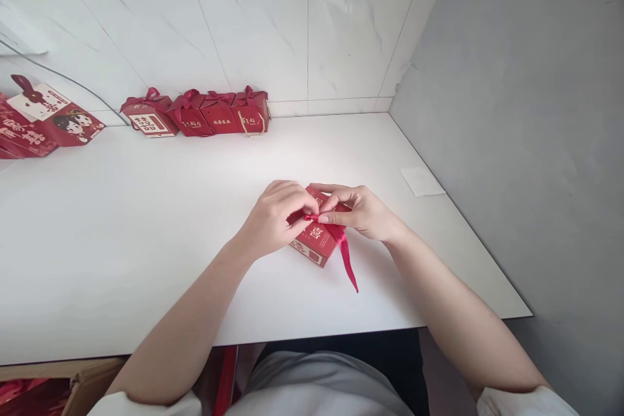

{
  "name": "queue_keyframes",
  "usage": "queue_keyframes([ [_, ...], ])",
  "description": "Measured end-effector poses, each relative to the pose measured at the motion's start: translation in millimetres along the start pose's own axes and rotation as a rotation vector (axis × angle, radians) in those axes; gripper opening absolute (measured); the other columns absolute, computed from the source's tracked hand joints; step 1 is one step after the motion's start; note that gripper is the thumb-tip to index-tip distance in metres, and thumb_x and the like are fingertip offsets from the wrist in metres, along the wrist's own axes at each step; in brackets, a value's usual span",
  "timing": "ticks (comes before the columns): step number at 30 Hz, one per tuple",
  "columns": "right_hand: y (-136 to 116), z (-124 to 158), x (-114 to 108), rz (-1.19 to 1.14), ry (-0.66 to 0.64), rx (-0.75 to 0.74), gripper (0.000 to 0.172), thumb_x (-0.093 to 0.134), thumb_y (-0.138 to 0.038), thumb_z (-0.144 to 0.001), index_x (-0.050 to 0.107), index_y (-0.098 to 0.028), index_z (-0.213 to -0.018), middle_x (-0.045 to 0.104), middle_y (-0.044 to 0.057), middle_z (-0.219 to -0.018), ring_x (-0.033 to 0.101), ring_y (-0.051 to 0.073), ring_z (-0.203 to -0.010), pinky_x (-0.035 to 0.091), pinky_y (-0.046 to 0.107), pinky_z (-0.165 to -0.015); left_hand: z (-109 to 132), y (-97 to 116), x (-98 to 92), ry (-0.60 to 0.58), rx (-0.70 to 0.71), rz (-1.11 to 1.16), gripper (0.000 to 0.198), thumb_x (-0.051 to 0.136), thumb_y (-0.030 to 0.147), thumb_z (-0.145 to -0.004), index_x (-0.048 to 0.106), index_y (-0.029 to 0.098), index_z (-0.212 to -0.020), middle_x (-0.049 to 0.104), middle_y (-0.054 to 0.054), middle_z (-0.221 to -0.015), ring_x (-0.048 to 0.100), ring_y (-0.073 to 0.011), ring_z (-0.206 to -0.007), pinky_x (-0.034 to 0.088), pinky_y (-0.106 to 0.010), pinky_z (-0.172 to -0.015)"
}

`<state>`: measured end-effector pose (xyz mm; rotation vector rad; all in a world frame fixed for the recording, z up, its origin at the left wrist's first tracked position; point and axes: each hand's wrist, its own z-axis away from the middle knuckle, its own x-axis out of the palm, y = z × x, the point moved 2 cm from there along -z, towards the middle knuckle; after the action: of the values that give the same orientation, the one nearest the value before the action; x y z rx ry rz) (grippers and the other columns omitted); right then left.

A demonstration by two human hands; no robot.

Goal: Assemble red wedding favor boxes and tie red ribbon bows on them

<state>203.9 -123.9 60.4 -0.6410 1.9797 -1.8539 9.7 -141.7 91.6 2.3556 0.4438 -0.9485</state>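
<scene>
A red gift box point(322, 244) with pale printed characters sits on the white table, turned at an angle, under both hands. A dark red ribbon point(345, 253) runs over its top, and one loose tail hangs down toward the table's front edge. My left hand point(280, 214) pinches the ribbon from the left, above the box. From the right, my right hand point(358, 211) grips the same ribbon between thumb and index finger, close to the left fingertips. Between the fingertips the ribbon is bunched into a small loop or knot. Fingers cover part of the box's top.
Several red boxes with ribbon bows point(219, 114) stand along the tiled wall. Larger red printed packages point(36, 127) lie at the far left. A white paper square point(422, 182) is near the grey side wall. A cardboard carton point(88, 387) with red material stands below the front edge.
</scene>
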Motion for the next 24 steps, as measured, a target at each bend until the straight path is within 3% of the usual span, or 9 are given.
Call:
queue_keyframes([
  [4, -3, 0, 2, -0.038, -0.046, 0.007, 0.014, 0.08, -0.033, -0.078, 0.078, -0.021, -0.083, 0.06, 0.006, -0.134, 0.067, 0.022, -0.101, 0.056, 0.039, -0.089, -3, -1, -9.5, -0.01, -0.241, -0.131, 0.02, 0.07, 0.019, -0.074, 0.051, 0.021, -0.07, 0.057, 0.002, -0.08, 0.053, -0.0169, -0.082, 0.031, -0.048, -0.112],
  [7, -5, 0, 3, -0.057, -0.076, -0.015, 0.013, 0.079, -0.032, -0.08, 0.078, -0.02, -0.083, 0.065, 0.007, -0.123, 0.067, 0.02, -0.095, 0.056, 0.038, -0.087, -4, 0, -14.0, -0.16, -0.331, -0.06, 0.014, 0.066, 0.023, -0.078, 0.057, 0.021, -0.068, 0.057, 0.001, -0.081, 0.051, -0.0173, -0.082, 0.033, -0.046, -0.108],
  [11, -5, -1, 4, -0.092, -0.081, 0.001, 0.014, 0.079, -0.033, -0.079, 0.077, -0.02, -0.084, 0.066, 0.006, -0.119, 0.067, 0.021, -0.096, 0.057, 0.038, -0.084, -6, 2, -16.3, -0.283, -0.392, 0.115, 0.011, 0.057, 0.027, -0.086, 0.064, 0.022, -0.079, 0.059, 0.0, -0.081, 0.049, -0.0175, -0.08, 0.039, -0.041, -0.097],
  [15, -5, 0, 4, -0.093, -0.072, 0.039, 0.014, 0.08, -0.033, -0.078, 0.077, -0.02, -0.082, 0.067, 0.006, -0.116, 0.068, 0.02, -0.094, 0.057, 0.035, -0.081, -8, -1, -17.1, -0.321, -0.426, 0.202, 0.024, 0.058, 0.038, -0.09, 0.065, 0.021, -0.075, 0.059, 0.0, -0.078, 0.051, -0.0171, -0.082, 0.036, -0.041, -0.1],
  [19, -4, 1, 2, -0.091, -0.044, 0.097, 0.015, 0.079, -0.035, -0.079, 0.076, -0.02, -0.082, 0.071, 0.005, -0.107, 0.069, 0.018, -0.087, 0.056, 0.032, -0.077, -8, -6, -17.1, -0.343, -0.431, 0.237, 0.027, 0.055, 0.038, -0.093, 0.06, 0.021, -0.073, 0.056, 0.001, -0.077, 0.051, -0.0162, -0.083, 0.034, -0.041, -0.104],
  [24, -1, 2, 1, -0.079, -0.033, 0.169, 0.019, 0.074, -0.039, -0.083, 0.076, -0.02, -0.087, 0.074, 0.005, -0.093, 0.07, 0.02, -0.085, 0.054, 0.033, -0.077, -4, -10, -16.6, -0.377, -0.418, 0.234, 0.025, 0.053, 0.038, -0.095, 0.057, 0.021, -0.077, 0.053, 0.002, -0.086, 0.054, -0.0142, -0.087, 0.016, -0.048, -0.119],
])
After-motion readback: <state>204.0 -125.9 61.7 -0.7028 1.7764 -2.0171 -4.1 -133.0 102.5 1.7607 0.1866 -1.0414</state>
